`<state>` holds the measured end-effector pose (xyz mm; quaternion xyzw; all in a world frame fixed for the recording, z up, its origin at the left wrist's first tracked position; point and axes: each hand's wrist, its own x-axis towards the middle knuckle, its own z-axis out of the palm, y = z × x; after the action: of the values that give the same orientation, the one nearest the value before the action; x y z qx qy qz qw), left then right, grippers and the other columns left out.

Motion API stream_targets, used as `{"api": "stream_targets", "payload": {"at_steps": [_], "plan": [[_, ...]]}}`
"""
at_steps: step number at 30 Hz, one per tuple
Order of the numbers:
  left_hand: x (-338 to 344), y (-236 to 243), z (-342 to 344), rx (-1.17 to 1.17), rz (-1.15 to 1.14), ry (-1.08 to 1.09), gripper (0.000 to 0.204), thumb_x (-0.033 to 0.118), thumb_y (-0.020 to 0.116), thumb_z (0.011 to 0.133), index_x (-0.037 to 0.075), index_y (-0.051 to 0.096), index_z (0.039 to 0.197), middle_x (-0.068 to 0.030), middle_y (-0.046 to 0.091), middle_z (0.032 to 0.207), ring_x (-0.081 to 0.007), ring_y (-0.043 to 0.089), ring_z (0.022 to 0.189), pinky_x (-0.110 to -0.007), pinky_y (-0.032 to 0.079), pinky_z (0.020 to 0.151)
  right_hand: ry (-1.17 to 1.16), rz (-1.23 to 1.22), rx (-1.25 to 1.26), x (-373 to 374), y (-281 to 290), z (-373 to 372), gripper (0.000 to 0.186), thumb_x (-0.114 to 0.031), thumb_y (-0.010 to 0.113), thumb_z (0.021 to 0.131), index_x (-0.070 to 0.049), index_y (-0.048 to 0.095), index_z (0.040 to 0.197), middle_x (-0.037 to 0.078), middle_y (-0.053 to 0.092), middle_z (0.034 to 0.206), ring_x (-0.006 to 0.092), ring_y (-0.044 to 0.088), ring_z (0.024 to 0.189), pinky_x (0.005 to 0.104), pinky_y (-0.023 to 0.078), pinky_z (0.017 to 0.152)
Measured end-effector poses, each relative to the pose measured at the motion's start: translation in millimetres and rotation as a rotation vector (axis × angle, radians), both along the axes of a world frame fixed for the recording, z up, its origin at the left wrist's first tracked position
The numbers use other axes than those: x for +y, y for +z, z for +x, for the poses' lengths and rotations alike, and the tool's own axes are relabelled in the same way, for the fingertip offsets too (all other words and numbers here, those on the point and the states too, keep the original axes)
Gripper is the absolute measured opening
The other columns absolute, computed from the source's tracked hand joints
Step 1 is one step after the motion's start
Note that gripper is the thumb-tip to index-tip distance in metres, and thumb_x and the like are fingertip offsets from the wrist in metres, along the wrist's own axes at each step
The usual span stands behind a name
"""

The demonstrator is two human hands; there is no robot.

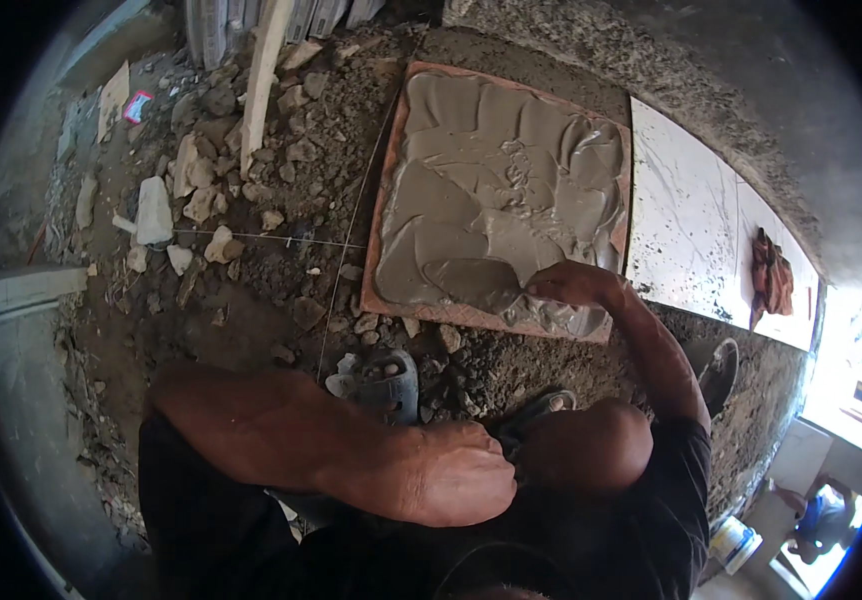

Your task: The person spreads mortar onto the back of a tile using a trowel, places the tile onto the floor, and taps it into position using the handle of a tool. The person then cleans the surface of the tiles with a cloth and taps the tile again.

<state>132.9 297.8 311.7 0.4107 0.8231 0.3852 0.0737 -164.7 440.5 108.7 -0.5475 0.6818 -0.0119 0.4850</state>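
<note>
A large square tile (488, 318) lies with its reddish-brown edges showing, its face thickly coated with wet grey mortar (451, 205) in ridges and smears. Over the tile's near right part, my right hand (566, 284) is closed round what looks like a trowel (473, 281). Its rounded blade, smeared with mortar, points left and lies on the coat; the handle is hidden in my grip. My left hand (466, 474) is curled into a fist beside my bent knee, away from the tile. No object shows in that fist, though its fingertips are out of sight.
White marbled tiles (686, 215) are laid to the right, with a brown crumpled cloth (771, 278) on them. Taut string (261, 237) crosses the rubble at left, near a pale block (154, 210). A wooden plank (263, 85) leans there. Another person (821, 520) and a bucket (734, 543) appear far right.
</note>
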Motion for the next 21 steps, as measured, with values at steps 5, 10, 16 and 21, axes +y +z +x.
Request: {"api": "stream_targets", "payload": {"at_steps": [5, 10, 16, 21], "plan": [[1.6, 10.3, -8.8, -0.197, -0.144, -0.133, 0.016, 0.016, 0.060, 0.077, 0.002, 0.056, 0.083, -0.0084, 0.058, 0.068, -0.0228, 0.065, 0.069, -0.033, 0.051, 0.063, -0.146, -0.205, 0.510, -1.9, 16.5, 3.4, 0.036, -0.040, 0.047, 0.095, -0.010, 0.063, 0.106, 0.019, 0.067, 0.088, 0.0371, 0.066, 0.081, 0.0460, 0.052, 0.075], [4.3, 7.6, -10.3, -0.202, -0.136, -0.134, 0.018, 0.019, 0.059, 0.083, 0.002, 0.056, 0.087, -0.0089, 0.059, 0.072, -0.0246, 0.065, 0.074, -0.036, 0.051, 0.067, -0.274, -0.199, 0.220, -9.0, 7.6, -41.3, 0.040, -0.044, 0.045, 0.095, -0.008, 0.064, 0.097, 0.016, 0.065, 0.077, 0.0331, 0.066, 0.069, 0.0409, 0.053, 0.069], [3.2, 18.6, -24.7, -0.331, -0.258, -0.212, 0.027, 0.029, 0.056, 0.090, 0.003, 0.056, 0.092, -0.0093, 0.060, 0.077, -0.0254, 0.065, 0.079, -0.038, 0.050, 0.072, -0.062, 0.221, 0.090, 37.5, 7.6, -51.1, 0.052, -0.057, 0.042, 0.093, -0.010, 0.065, 0.099, 0.013, 0.066, 0.085, 0.0272, 0.066, 0.078, 0.0411, 0.052, 0.077], [4.0, 20.1, -28.3, -0.371, -0.284, -0.227, 0.029, 0.032, 0.055, 0.092, 0.003, 0.055, 0.093, -0.0094, 0.060, 0.079, -0.0250, 0.065, 0.080, -0.039, 0.049, 0.074, -0.126, 0.096, 0.239, 70.3, 20.2, -30.6, 0.043, -0.053, 0.045, 0.094, -0.020, 0.066, 0.111, 0.011, 0.068, 0.106, 0.0271, 0.064, 0.098, 0.0413, 0.050, 0.086]]}}
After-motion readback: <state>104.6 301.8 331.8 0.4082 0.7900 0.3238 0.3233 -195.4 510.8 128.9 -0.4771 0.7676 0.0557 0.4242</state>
